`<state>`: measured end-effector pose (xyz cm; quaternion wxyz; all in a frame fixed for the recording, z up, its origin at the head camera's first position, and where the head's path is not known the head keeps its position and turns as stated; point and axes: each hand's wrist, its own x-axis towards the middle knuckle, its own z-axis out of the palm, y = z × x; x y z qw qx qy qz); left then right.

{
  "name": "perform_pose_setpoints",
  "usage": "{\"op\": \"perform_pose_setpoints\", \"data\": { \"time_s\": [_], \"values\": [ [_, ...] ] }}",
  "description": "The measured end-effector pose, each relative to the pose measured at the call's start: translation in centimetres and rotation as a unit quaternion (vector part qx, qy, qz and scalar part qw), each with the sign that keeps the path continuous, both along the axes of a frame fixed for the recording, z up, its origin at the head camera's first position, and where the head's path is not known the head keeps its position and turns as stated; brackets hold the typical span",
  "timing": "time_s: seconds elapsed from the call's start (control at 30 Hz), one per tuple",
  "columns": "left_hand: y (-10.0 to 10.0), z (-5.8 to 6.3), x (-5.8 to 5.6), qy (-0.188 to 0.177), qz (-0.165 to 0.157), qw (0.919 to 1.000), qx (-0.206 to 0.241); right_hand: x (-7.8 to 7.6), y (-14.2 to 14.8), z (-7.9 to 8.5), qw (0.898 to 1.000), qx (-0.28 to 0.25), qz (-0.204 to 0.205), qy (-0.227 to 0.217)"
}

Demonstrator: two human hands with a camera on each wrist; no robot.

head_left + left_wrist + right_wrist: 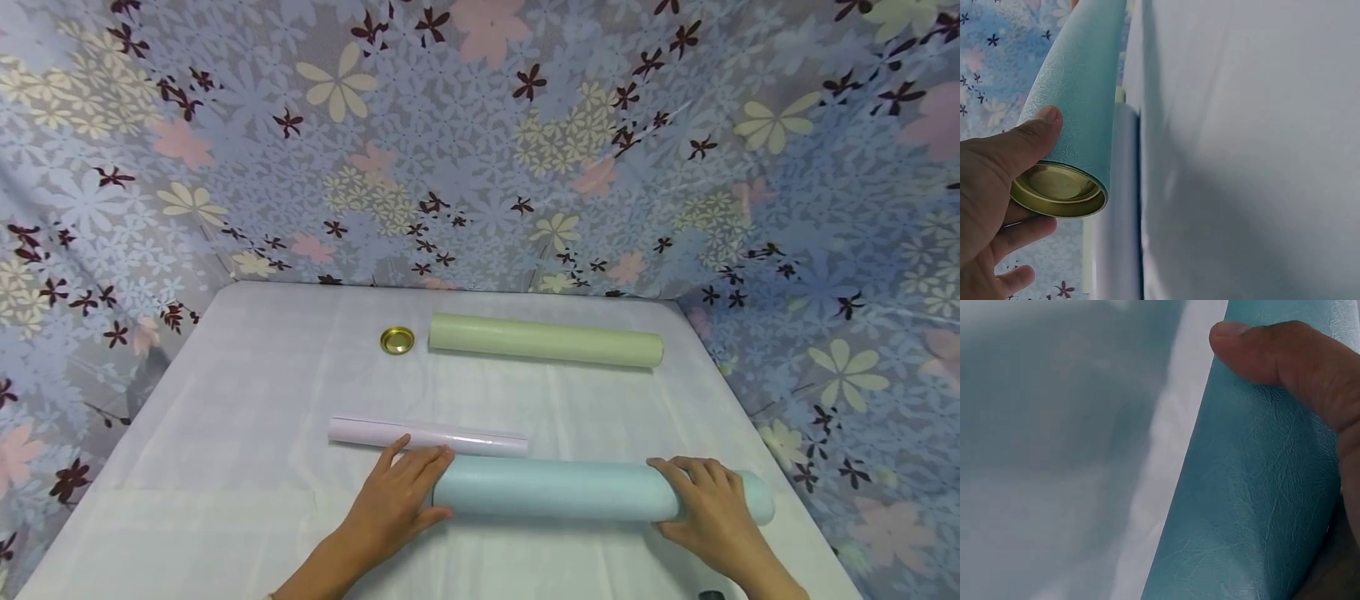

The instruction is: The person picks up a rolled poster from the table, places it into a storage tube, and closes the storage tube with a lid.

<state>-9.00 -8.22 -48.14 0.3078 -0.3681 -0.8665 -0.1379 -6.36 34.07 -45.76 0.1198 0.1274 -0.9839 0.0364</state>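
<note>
A long light-blue tube (555, 489) with a wrinkled, leather-like surface lies crosswise in front of me in the head view. My left hand (397, 500) grips its left end, fingers on the far side and thumb on the near side. In the left wrist view that end shows a recessed gold metal base (1060, 187), below the thumb. Nearer the other end, my right hand (708, 512) holds the tube, part of which sticks out beyond the hand. The right thumb (1266, 353) presses on the blue surface. Just behind the tube is a thin pale-lilac roll (427, 437), close to my left fingertips.
A pale-green roll (546, 340) lies at the back of the white-covered table (225, 400). Left of it sits a small round gold lid (397, 340). A small dark object (711, 595) shows at the bottom edge. Flowered cloth (480, 167) hangs behind and at both sides.
</note>
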Motion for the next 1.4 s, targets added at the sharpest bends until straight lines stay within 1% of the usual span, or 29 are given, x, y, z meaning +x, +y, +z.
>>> {"op": "perform_pose_setpoints", "data": {
  "time_s": [0.17,0.47,0.73,0.9,1.07,1.4],
  "values": [
    [0.3,-0.8,0.3,-0.009,0.003,0.9999,-0.007,0.2,0.1,-0.8,1.0,0.008,-0.009,-0.017],
    [0.5,-1.6,0.4,-0.016,0.007,0.9996,-0.022,0.3,0.4,-2.0,1.0,0.002,-0.01,-0.017],
    [0.4,-1.9,0.4,-0.01,0.007,0.9996,-0.027,0.3,0.2,-2.0,0.999,0.006,-0.019,-0.042],
    [0.4,-2.0,0.4,-0.01,0.005,0.9996,-0.026,0.3,0.2,-2.0,0.999,0.008,-0.017,-0.038],
    [0.5,-2.0,0.3,-0.01,0.005,0.9996,-0.025,0.2,0.3,-2.1,0.999,0.008,-0.02,-0.045],
    [0.5,-2.0,0.4,-0.029,0.011,0.9991,-0.03,0.2,0.2,-1.9,0.999,0.006,-0.016,-0.042]
  ]
}}
